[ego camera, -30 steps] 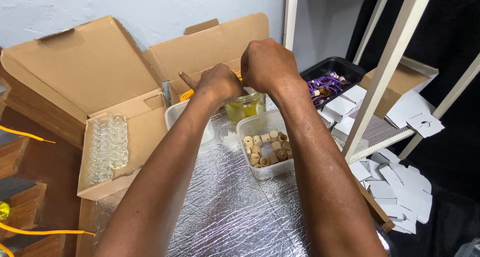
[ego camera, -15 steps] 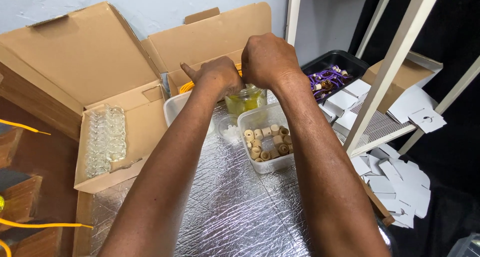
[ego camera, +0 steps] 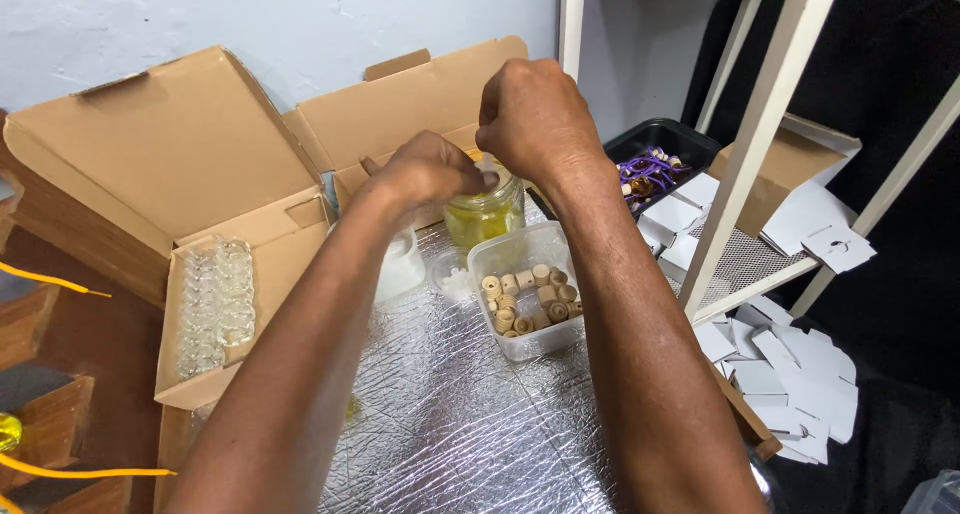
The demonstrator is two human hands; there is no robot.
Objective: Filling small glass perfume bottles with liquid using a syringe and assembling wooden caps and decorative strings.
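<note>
1. Two hands meet as before above the glass jar of yellow liquid (ego camera: 484, 217), at the far edge of the foil-covered tabletop (ego camera: 450, 424).
2. Left hand (ego camera: 425, 169): fingertips pinched together at the jar's mouth, now nearer the right hand.
3. Right hand (ego camera: 535, 114): fingers curled downward; what they pinch is hidden.
4. Clear plastic tub of small wooden corks (ego camera: 528, 299): unmoved, just near of the jar.

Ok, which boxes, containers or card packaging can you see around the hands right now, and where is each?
Large open cardboard box: far left, brown, lid up, glass vials inside.
Second open cardboard box: behind the hands, brown.
Clear plastic tub: on the foil mat, rectangular, holding small cork-like stoppers.
Glass jar: under both hands, yellow liquid.
Black tray: right rear, purple bits inside.
Small cardboard box: on the mesh shelf, brown.
White card blanks: lower right, flat, scattered.
</note>
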